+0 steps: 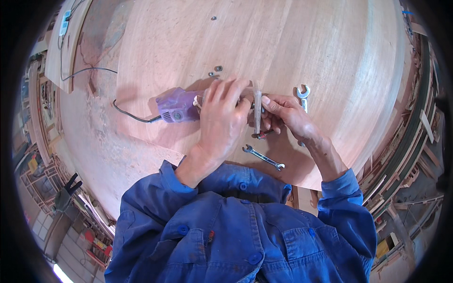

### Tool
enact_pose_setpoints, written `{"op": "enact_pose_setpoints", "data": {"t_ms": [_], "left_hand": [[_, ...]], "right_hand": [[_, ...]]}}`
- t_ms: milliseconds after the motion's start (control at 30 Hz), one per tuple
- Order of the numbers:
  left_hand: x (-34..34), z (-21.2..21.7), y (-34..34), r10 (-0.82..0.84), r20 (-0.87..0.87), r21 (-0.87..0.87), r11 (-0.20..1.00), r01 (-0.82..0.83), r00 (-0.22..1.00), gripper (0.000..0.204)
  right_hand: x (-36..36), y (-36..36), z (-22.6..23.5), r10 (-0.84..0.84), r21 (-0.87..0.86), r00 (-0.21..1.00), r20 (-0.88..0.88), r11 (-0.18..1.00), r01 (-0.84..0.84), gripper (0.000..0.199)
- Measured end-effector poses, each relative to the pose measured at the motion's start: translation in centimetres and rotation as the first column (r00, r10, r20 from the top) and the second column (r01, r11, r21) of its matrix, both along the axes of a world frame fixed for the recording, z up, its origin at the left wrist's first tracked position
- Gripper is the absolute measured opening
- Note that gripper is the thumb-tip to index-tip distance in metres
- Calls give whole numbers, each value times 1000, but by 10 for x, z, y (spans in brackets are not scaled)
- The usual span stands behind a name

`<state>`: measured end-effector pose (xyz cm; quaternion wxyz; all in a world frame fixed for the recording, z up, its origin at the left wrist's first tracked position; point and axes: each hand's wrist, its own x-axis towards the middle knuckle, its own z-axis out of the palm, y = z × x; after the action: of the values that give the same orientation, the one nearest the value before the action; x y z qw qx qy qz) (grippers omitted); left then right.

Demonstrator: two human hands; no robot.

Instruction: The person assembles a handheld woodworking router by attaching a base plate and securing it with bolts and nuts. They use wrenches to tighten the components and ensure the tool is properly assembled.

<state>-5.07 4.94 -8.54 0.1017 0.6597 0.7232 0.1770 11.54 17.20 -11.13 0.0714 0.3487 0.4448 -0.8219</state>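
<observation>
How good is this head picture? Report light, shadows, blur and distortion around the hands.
Head view: even daylight, no harsh glare on the wooden panel; soft shadows lie under the left hand and right hand; the purple power tool and the spanner look sharp; fisheye distortion bends the panel's edges, and the corners are black.

Head view, steeply downward, close over workbench (330, 56)
</observation>
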Motion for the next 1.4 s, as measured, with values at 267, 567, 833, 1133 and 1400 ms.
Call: {"op": "enact_pose_setpoints", "data": {"t_ms": [267, 567, 833, 1133, 1400], "left_hand": [[4, 6, 5, -6, 0, -43, 999, 6, 1000, 24], [4, 5, 4, -16, -68, -23, 1000, 14, 998, 22], [4, 4, 2, 12, 39, -29, 1000, -11, 999, 23], [4, 8, 5, -6, 19, -44, 999, 7, 1000, 30], [4, 0, 4, 15, -17, 27, 1000, -15, 1000, 31]], "right_hand": [[3, -1, -5, 30, 75, 999, 40, 997, -33, 41], [1, -1, -4, 5, 20, 998, 62, 1000, -6, 40], [1, -2, -9, -24, 15, 999, 24, 1000, 24, 42], [2, 0, 1, 11, 43, 999, 47, 999, -13, 42], [3, 0, -9, -2, 5, 999, 42, 1000, 2, 43]]}}
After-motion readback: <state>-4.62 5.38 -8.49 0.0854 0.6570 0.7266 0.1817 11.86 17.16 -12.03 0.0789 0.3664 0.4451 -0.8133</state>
